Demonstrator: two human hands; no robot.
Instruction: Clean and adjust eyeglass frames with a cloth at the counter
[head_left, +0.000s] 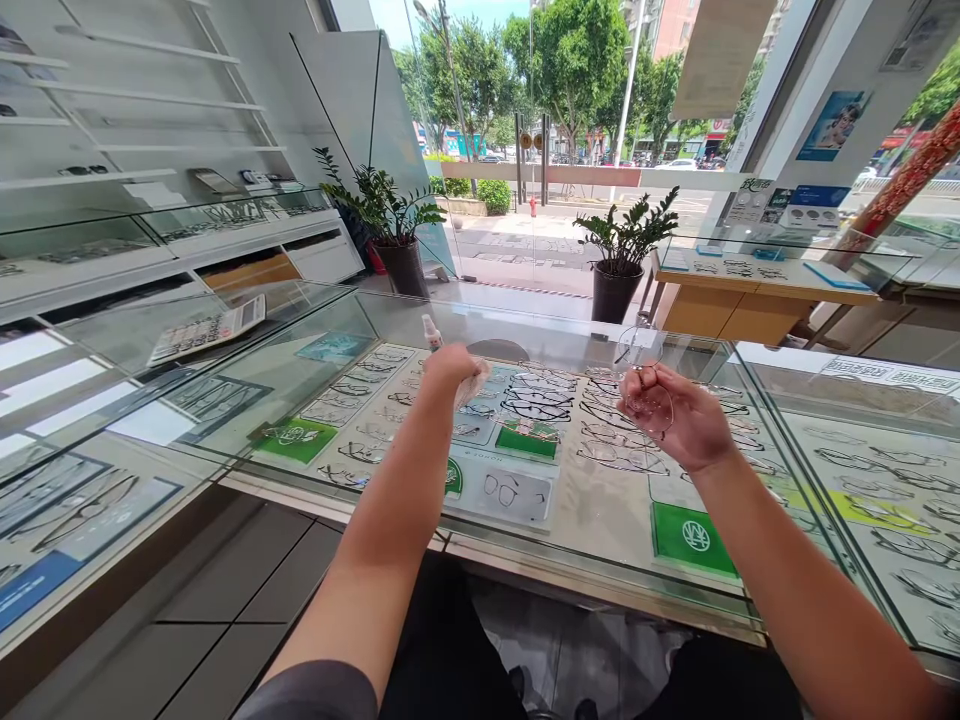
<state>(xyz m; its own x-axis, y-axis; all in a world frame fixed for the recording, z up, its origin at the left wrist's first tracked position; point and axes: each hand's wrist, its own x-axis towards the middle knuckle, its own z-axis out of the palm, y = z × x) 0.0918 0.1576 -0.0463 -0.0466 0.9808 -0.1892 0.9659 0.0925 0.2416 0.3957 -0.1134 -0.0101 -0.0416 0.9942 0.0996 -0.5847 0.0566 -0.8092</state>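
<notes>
My right hand [694,415] is raised over the glass counter, its fingers closed around a pair of thin-rimmed eyeglasses [670,412]. One lens rim shows above the fingers and a thin curved part hangs beside the palm. My left hand [454,368] reaches forward over the counter with the fingers bent and mostly turned away. A pale, crumpled, see-through piece [474,382] shows at its fingertips; its kind is unclear. Just behind that hand stands a small white spray bottle [430,332]. Under the glass lie rows of eyeglass frames [538,395].
A calculator [214,330] lies on the counter at the left. Green cards [694,538] sit inside the case. Beyond the counter stand two potted plants [397,262] [619,285] before a glass door. A wooden display table [750,300] is at the far right.
</notes>
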